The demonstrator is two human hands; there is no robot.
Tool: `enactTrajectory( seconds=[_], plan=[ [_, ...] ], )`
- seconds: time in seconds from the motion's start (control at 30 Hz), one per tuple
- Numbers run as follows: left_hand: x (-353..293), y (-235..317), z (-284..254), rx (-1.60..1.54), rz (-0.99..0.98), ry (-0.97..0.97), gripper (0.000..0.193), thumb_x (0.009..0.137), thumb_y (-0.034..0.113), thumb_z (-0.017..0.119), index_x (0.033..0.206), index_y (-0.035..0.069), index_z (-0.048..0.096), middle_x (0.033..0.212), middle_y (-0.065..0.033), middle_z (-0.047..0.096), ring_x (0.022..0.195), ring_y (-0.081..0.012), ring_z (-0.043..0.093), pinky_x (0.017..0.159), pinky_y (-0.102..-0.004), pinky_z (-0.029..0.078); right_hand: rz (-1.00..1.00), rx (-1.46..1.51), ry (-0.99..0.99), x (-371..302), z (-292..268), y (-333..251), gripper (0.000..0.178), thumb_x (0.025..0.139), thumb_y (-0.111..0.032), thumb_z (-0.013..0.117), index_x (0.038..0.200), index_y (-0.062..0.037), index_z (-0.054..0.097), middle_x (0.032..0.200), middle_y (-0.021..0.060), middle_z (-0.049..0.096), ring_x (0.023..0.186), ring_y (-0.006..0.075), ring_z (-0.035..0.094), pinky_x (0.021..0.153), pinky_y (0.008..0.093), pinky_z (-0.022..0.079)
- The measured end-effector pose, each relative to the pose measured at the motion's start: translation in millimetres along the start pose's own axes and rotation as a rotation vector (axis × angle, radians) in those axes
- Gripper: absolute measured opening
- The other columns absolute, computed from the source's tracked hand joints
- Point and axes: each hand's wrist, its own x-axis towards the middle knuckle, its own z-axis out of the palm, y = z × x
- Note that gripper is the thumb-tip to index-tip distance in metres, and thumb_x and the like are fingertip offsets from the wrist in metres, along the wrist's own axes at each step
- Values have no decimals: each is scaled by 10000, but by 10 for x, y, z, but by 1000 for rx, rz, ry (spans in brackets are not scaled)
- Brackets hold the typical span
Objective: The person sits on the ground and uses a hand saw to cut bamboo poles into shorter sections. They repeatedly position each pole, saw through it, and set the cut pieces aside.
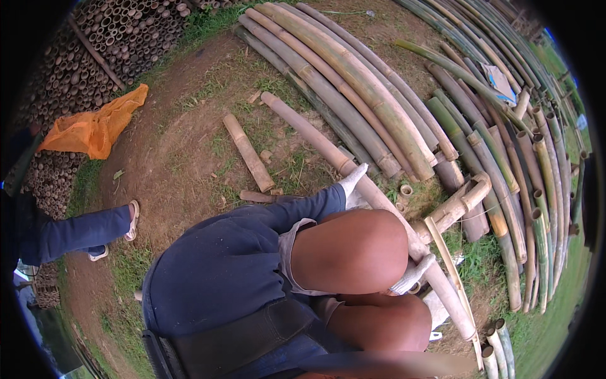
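A long bamboo pole [386, 205] slants past my bare knees, from the upper middle to the lower right. My left hand [353, 180], in a white glove, is closed around the pole beyond my upper knee. Farther down the same pole, my gloved right hand [413, 275] grips its near side, with some fingers hidden. Beside the pole's lower part runs a thin, pale bamboo strip [449, 259]. Just past the pole, a thick bamboo piece with a cut-out end [457, 207] lies crosswise, apparently touching it.
Large bamboo poles [353, 82] lie in a row ahead, with more poles [505, 189] stacked right. A short bamboo length [248, 153] rests on the dirt. Left are another person's leg [85, 235], an orange mesh sack [95, 126] and piled cut bamboo [120, 44].
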Motion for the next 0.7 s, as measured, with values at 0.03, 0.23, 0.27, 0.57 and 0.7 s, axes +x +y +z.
enactTrajectory(
  seconds=[0.03,0.23,0.27,0.57,0.7],
  plan=[
    [3,50,11,-4,132,4,445,928,555,786,1077,155,659,986,-62,695,966,-245,682,940,-458,566,21,-13,-51,-92,32,-45,698,1011,-472,700,1426,45,482,1416,214,530,1335,341,522,1242,528,393],
    [-172,661,-21,-87,231,68,500,944,551,764,1097,103,604,917,-93,666,931,-285,676,939,-505,570,-136,-23,-83,-287,-261,-921,696,1013,-477,697,1431,42,494,1420,217,537,1336,340,529,1251,537,387],
    [-207,795,-59,-109,250,47,492,944,547,766,1075,105,596,917,-101,664,922,-296,676,929,-513,573,-184,-28,-49,-275,-352,-1069,700,1012,-480,697,1432,42,495,1421,217,537,1335,340,531,1251,538,386],
    [400,2005,649,-11,492,-27,332,996,199,750,1281,101,611,1129,-88,672,1029,-264,686,923,-458,608,-450,-100,-28,-41,-339,-1469,600,1046,-422,666,1410,31,516,1438,220,520,1364,350,516,1247,533,409],
    [819,2641,1356,118,590,15,500,924,242,841,1326,89,587,1218,-117,661,1070,-273,690,917,-463,622,-392,-243,-47,479,278,-1281,571,1068,-428,632,1400,13,486,1375,225,547,1327,338,565,1136,510,541]
  ],
)
